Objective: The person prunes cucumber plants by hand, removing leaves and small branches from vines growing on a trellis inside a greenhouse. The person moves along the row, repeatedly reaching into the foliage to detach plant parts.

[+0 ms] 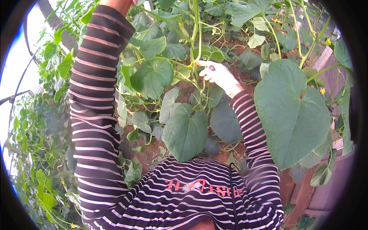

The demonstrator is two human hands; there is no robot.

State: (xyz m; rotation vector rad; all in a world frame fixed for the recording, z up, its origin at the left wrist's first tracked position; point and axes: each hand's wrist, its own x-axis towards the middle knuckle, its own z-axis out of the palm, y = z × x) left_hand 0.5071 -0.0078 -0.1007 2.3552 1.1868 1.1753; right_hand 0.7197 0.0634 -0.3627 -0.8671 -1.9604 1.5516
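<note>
My right hand [218, 75] reaches in from the right to a green climbing vine stem [196, 37], likely cucumber. Its index fingertip is at the stem, beside a small yellow flower [190, 65]; the other fingers are partly curled, and whether they grip the stem cannot be told. My left arm, in a striped sleeve [95, 72], stretches up past the top edge; only the wrist shows, and the hand is essentially out of view. A young fruit with a withering flower [182, 29] grows left of the stem. A broad leaf [185, 132] hangs below my right hand.
A very large leaf [293, 115] stands close at the right, beside my right forearm. More vines [300, 34] rise at the upper right. Dense foliage [37, 138] lines the left side. Reddish soil [146, 152] shows between leaves, and a pinkish wall or sheet [330, 184] lies at the lower right.
</note>
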